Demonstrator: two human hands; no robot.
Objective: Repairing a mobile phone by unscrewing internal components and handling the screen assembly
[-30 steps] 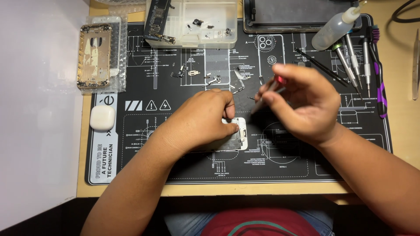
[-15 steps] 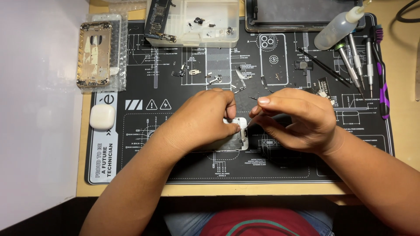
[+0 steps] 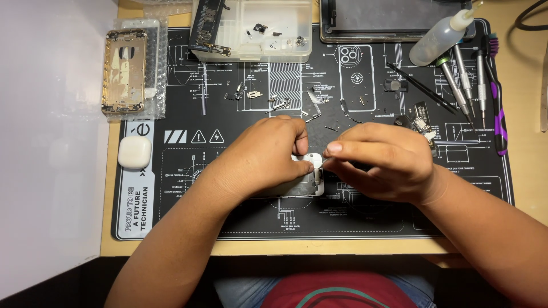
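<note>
The left hand lies curled over a small white rectangular metal part at the centre of the black printed work mat, pinning it down; the right hand pinches a thin metal tool, tip touching the part

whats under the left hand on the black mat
Under the left hand lies a small silver device on the black mat; only its right end and lower edge show. The right hand meets it there. The rest is covered.
</note>
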